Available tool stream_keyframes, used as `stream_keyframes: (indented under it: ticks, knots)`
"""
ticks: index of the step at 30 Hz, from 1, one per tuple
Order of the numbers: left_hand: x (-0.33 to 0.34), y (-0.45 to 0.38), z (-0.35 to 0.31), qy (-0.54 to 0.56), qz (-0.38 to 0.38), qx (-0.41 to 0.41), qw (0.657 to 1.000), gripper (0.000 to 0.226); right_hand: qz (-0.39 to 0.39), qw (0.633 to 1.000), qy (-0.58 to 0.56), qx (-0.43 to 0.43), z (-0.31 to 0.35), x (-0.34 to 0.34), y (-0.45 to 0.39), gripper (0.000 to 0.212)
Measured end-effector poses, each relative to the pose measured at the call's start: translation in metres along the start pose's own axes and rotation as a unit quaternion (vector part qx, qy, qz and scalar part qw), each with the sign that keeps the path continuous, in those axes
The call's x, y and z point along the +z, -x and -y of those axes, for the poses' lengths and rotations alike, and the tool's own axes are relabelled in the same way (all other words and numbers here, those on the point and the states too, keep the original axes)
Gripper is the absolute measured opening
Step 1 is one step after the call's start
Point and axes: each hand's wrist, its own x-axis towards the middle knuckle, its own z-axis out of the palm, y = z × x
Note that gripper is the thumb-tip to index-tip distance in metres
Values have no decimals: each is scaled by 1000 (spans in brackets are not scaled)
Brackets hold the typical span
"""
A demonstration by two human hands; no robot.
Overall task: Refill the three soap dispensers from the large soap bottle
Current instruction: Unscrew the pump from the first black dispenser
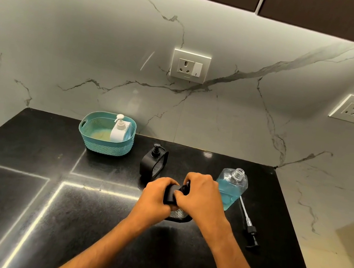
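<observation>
Black tabletop (21, 177) fills the lower frame. Right of centre, the uncapped large soap bottle (231, 186) stands ready. At centre, the left hand (158, 195) steadies a black dispenser (171, 195); the right hand (202, 192) pinches its pump, likely unscrewing.

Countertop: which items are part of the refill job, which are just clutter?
Job:
- large soap bottle, uncapped
- its pump, lying beside it
- black dispenser, held by left hand and right hand
- second black dispenser
- white dispenser

Clutter:
- teal basket
- wall sockets
</observation>
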Motion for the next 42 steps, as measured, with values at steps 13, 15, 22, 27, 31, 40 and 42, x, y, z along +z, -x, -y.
stream_keyframes:
  ticks: [13,15,22,27,31,40,42]
  knots:
    - [1,-1,8,-26,15,-31,999,51,32,998,-29,-37,2,-44,-3,32]
    - [0,-1,12,-26,13,-39,999,50,16,999,-26,-37,2,-53,-3,33]
    - [1,3,25,-26,-40,-62,997,48,-62,996,-45,-34,-3,-74,5,20]
    - [2,8,32,-26,-84,-87,992,49,-127,988,-92,-8,-15,-66,8,25]
    - [4,13,38,-34,-101,-102,989,52,-147,985,-80,38,-36,-29,10,28]
    - [27,29,38,-62,-121,-106,985,77,-25,986,-49,158,-81,88,46,26]
    - [34,34,38,-66,-118,-111,985,83,-14,986,-49,162,-84,100,53,30]
